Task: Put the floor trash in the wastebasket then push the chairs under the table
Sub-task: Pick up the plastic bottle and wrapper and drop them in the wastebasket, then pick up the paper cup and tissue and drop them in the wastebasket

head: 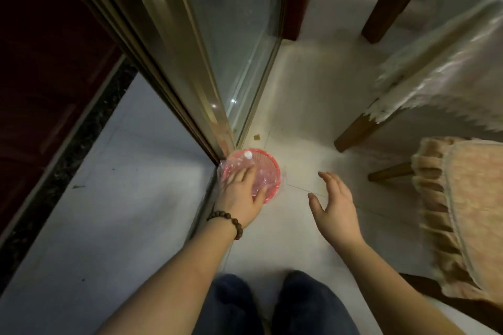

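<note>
Nearest, the person's two feet in dark slippers (272, 304) stand on the pale tiled floor (285, 239), and both bare forearms reach forward and down from there. At the right edge a chair with a frilled peach cushion (462, 215) sits close by the person's side.

The left hand (242, 193), with a brown bead bracelet (228, 221) on its wrist, is pressed down over a clear plastic bottle (246, 168), fingers spread across it; whether they actually grip it I cannot tell. The bottle lies inside the red wastebasket (269, 171), its white cap pointing away from the person. The wastebasket stands on the floor right against the foot of the gold-framed glass door (226, 49), at the corner of the frame.

The right hand (336, 202) hovers open just beside the wastebasket, fingers apart, holding nothing and touching nothing.

A little beyond the wastebasket, a small brown scrap (256, 137) lies on the floor near the door's edge.

Farther off to the right stands the bench (351, 133) on dark wooden legs, draped in a shiny cloth with a lace fringe (449, 76). At the far top, more dark wooden legs (392, 0) stand on the tiles.
</note>
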Motion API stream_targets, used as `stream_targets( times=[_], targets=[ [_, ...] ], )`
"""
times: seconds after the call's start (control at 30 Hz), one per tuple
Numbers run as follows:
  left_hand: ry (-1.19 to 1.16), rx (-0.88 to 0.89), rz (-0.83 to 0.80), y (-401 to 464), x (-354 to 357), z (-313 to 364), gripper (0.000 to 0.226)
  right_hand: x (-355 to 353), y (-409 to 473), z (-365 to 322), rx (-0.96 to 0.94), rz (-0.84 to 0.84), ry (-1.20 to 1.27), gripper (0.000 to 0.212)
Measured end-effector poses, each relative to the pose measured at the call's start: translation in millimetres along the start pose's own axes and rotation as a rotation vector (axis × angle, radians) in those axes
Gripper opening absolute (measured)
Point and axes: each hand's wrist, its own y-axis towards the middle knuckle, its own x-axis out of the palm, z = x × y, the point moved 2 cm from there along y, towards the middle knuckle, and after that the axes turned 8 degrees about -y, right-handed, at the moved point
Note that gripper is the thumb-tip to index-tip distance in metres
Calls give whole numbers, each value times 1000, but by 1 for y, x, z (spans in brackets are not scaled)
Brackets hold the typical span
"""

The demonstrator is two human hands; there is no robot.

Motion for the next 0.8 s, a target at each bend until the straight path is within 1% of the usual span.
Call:
stream_targets(
  times=[0.2,0.37,0.47,0.57,0.7,0.8],
  targets=[
    [82,60,23,-74,-86,88,65,-109,-71,-48,-12,46,-146,53],
    [79,175,31,-116,-121,139,62,-160,-122,-57,18,129,-194,54],
    [83,241,-9,-135,-123,164,61,-176,-154,-48,110,185,-192,56],
    [146,326,-49,-154,-116,186,61,-185,-191,-31,207,255,-184,56],
    [191,466,-182,-178,-83,214,63,-188,-250,0,395,352,-160,56],
    [249,586,-257,-201,-50,240,66,-186,-302,24,561,433,-85,56]
  ],
)
